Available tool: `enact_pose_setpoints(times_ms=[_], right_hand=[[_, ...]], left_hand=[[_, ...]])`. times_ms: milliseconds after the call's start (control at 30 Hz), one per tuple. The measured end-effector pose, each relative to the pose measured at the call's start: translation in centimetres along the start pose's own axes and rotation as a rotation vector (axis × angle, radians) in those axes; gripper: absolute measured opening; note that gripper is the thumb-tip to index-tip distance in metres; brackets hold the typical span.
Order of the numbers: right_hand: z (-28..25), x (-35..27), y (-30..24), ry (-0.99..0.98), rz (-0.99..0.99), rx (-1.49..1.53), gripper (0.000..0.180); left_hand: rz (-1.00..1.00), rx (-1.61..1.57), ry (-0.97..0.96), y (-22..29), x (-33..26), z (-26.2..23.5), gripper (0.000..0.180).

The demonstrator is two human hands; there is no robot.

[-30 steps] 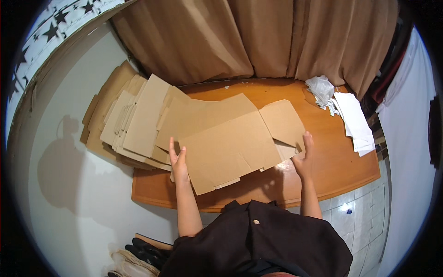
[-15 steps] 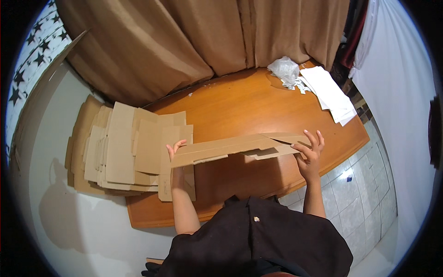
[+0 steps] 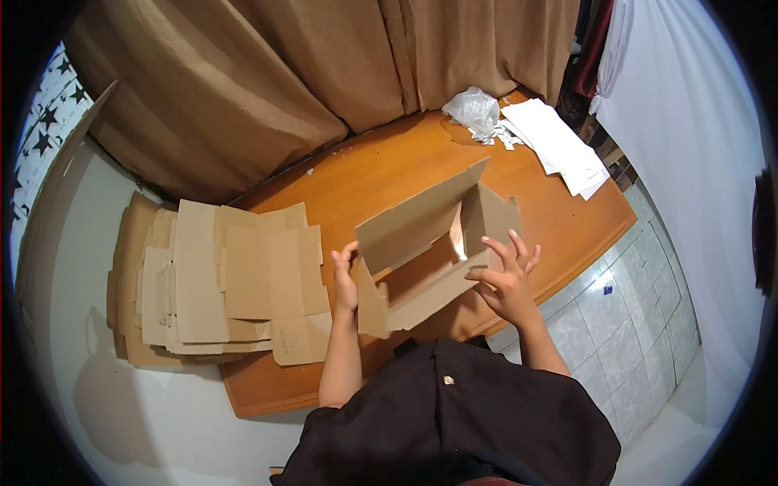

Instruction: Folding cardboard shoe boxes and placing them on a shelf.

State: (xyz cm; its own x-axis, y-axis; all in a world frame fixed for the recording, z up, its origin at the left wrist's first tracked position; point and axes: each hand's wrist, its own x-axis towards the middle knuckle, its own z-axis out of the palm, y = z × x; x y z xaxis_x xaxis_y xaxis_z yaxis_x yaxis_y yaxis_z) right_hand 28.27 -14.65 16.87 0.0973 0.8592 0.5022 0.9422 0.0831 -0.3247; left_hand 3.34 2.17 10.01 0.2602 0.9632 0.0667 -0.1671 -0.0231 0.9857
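Observation:
An opened-out brown cardboard box is held up over the table, tilted, its walls standing around an open middle through which the tabletop shows. My left hand presses against its left end, fingers pointing up. At the right end my right hand grips the near corner, thumb and fingers on the cardboard with some fingers spread. Between them the hands bear the box. To the left of my left hand lies a pile of flat, folded cardboard boxes.
The wooden table carries white paper sheets and a clear plastic bag with small white pieces at its far right. Brown curtains hang behind, a white cloth at right. Floor tiles lie beyond the table's right edge.
The cardboard has gone from a flattened shape to an opened, four-walled box. My right hand has moved slightly left and my left hand slightly right. The whole view has shifted a little.

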Motion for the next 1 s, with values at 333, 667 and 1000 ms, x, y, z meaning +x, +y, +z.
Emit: enact_pose_setpoints(times_ms=[333, 667, 1000], right_hand=[[2.4, 0.1, -0.8, -0.165, -0.091, 0.073, 0.016], [5.7, 1.0, 4.6, 0.824, 0.464, 0.743, 0.048], [10.9, -2.8, 14.1, -0.784, 0.979, 1.749, 0.045]], left_hand=[[-0.725, 0.051, 0.103, -0.2, -3.4, -0.9, 0.073], [-0.302, 0.027, 0.116, -2.4, -3.1, -2.0, 0.057], [-0.369, -0.056, 0.195, -3.9, -2.7, -4.7, 0.058]])
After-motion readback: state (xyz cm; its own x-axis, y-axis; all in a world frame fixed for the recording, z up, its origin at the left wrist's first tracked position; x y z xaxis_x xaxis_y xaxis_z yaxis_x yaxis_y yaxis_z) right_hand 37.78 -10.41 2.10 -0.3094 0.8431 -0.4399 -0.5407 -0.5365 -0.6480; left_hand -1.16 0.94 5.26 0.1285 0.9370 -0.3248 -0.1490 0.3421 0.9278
